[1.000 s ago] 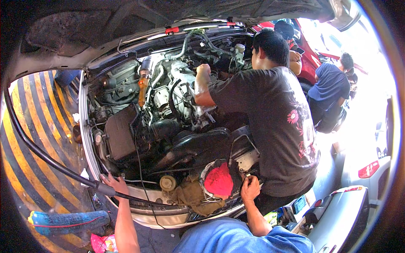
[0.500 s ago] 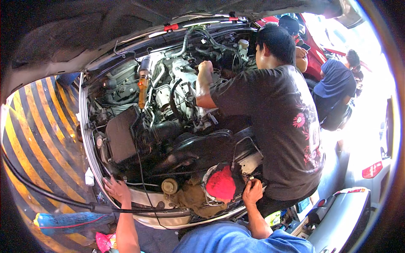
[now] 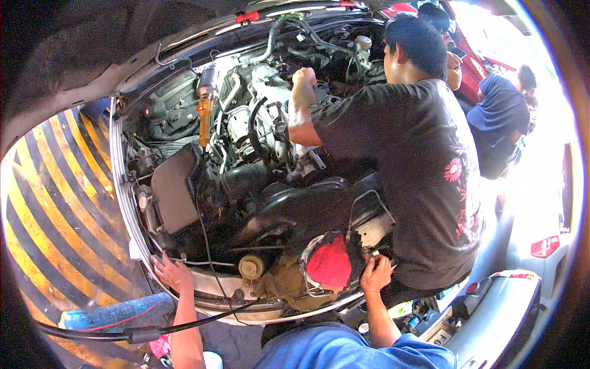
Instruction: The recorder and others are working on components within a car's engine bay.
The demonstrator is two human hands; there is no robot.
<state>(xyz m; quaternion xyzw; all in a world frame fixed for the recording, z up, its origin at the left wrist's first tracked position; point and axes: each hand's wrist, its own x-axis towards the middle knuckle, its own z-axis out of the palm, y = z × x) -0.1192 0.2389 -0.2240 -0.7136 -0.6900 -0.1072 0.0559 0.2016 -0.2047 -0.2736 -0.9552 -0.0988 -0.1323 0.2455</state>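
Observation:
My left hand (image 3: pixel 174 274) rests, fingers apart, on the front left edge of an open car's engine bay (image 3: pixel 215 284). At the front right corner of the bay, my right hand (image 3: pixel 376 274) has its fingers curled together near a small pale piece; what they hold is too small to make out. Left of that hand lies a bright red cloth (image 3: pixel 329 261) in a rounded holder, beside a brown rag (image 3: pixel 283 284) and a round tan cap (image 3: pixel 251 267). A bent metal rod (image 3: pixel 372 195) stands just beyond my right hand.
A co-worker in a dark shirt (image 3: pixel 424 178) leans over the bay from the right, one fist above the engine (image 3: pixel 267 117). An orange work light (image 3: pixel 205 114) hangs there on a cord. A black cable (image 3: pixel 203 318) crosses in front. The raised hood (image 3: pixel 80 61) is overhead.
The whole view has shifted a little, and the black cable in front sits lower and more level. Both my hands stay at about the same places on the car.

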